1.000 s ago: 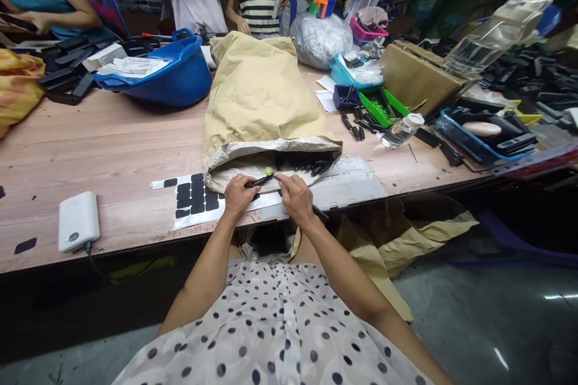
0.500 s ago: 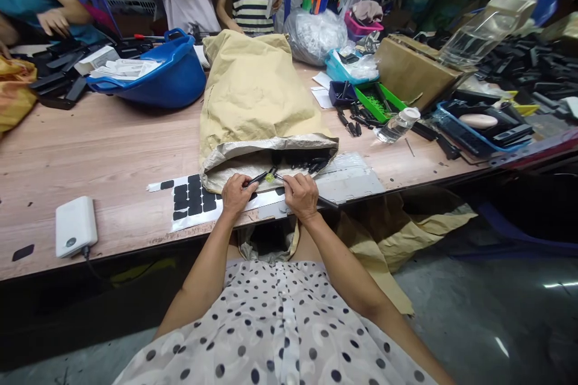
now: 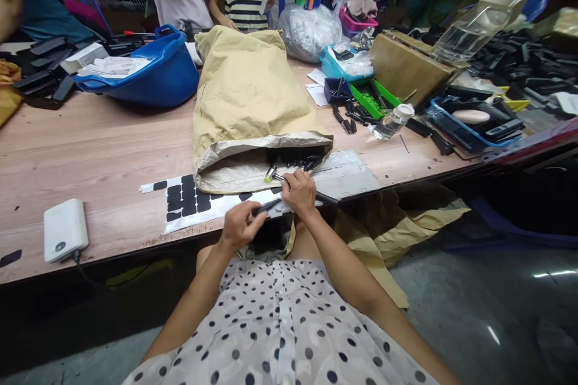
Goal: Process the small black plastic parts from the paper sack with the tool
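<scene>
Left hand [image 3: 241, 225] drawn back, grip pinching slim black piece [image 3: 268, 206]; right hand [image 3: 299, 192] clasping metal yellow-tipped hammer [image 3: 271, 175]

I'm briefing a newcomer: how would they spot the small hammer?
Find the big tan sack on the table. At its open mouth, the right hand holds the small hammer. Its yellow-green tip sets it apart from the black pieces inside the sack.

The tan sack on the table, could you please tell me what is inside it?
Small black pieces show inside the tan sack, right of its mouth's middle; its upper layer covers whatever lies deeper.
</scene>
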### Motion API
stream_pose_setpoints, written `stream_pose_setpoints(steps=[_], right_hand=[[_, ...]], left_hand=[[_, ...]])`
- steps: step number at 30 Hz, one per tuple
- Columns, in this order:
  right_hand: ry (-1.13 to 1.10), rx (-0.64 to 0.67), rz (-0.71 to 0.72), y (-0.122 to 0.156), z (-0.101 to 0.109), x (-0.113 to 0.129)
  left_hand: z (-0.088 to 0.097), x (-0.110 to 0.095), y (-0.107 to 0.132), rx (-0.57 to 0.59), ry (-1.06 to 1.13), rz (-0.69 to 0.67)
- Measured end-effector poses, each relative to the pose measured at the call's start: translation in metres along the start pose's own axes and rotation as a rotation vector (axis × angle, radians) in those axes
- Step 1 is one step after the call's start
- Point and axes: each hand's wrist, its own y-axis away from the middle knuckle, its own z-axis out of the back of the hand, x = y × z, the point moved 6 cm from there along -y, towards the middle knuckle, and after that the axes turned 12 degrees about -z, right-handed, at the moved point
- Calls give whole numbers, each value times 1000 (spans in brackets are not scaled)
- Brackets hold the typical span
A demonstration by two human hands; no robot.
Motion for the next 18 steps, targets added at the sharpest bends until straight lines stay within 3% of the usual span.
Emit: stream_pose_setpoints(steps=[2,4,7,10,15,18], right_hand=[[5,4,-8,1,-1,0],[16,18,-20,1,-2,0],[26,28,-31,0,-2,1],[25,27,-34,0,-1,2],[35,27,-43,1,1,3],[39,27,-40,2,3,4]], left_hand=[[-21,-13,22,151,26,-27],[-42,-13,42,273,-20,52],[-62,5,60,392,-157,243],[-69,20,64,467,-184,391],[-56,9,33,499,53,410],[-39,2,-12,337,321,409]])
